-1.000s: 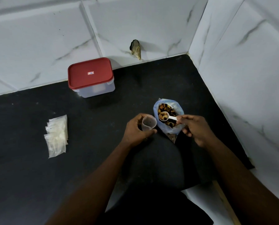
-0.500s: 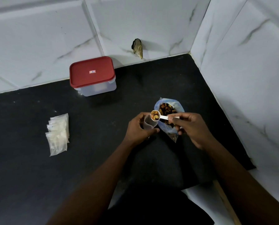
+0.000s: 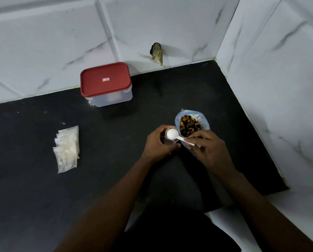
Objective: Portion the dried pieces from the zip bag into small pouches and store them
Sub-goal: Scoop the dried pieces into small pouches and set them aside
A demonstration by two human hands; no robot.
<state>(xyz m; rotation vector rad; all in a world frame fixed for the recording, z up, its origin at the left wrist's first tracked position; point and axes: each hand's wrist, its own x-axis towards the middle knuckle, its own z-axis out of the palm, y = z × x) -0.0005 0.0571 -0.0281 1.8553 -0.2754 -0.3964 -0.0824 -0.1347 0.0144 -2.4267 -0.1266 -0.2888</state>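
Note:
An open blue-tinted zip bag (image 3: 201, 116) full of brown dried pieces (image 3: 189, 125) stands on the black counter (image 3: 115, 170). My left hand (image 3: 158, 142) grips a small clear pouch (image 3: 168, 140) held open just left of the bag. My right hand (image 3: 209, 148) pinches the handle of a white scoop (image 3: 172, 134). The scoop is turned over, its round back facing up, right over the pouch mouth. The pouch's inside is hidden by the scoop.
A clear box with a red lid (image 3: 105, 82) stands against the back wall. A pile of several small clear pouches (image 3: 67, 148) lies at the left. Tiled walls close the counter at the back and right (image 3: 279, 88).
The scoop moved left from the zip bag with dried pieces in it, reached the pouch mouth and turned over. My left hand kept holding the pouch.

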